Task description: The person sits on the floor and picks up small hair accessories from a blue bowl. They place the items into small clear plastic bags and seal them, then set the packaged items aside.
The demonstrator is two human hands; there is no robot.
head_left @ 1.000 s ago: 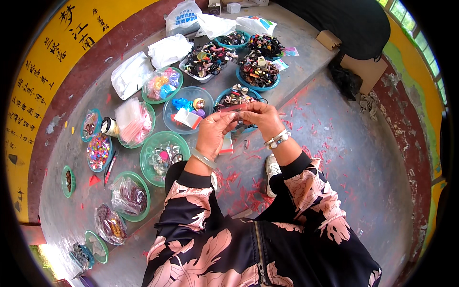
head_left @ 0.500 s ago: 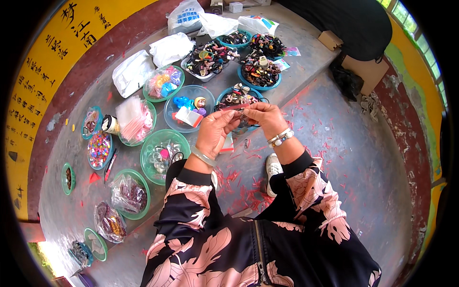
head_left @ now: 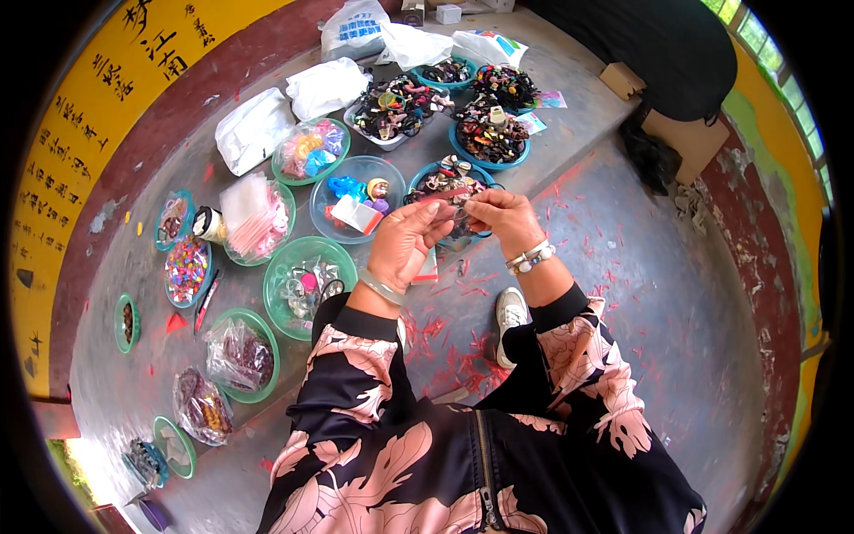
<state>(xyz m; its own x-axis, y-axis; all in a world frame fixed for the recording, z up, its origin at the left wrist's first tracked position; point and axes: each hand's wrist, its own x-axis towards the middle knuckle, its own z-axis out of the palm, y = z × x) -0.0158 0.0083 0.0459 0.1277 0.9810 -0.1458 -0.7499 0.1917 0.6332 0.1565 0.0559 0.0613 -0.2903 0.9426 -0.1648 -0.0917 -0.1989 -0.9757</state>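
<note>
Parting wider than before: left grip (head_left: 403, 244) pinches red strip (head_left: 452, 194); right grip (head_left: 510, 221) pinched, contents unclear.

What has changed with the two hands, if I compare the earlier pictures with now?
The right hand has moved slightly rightward, away from the left hand, widening the gap between them. Whether anything was grasped or released is too small to tell. The large green bowl stayed in place.
</note>
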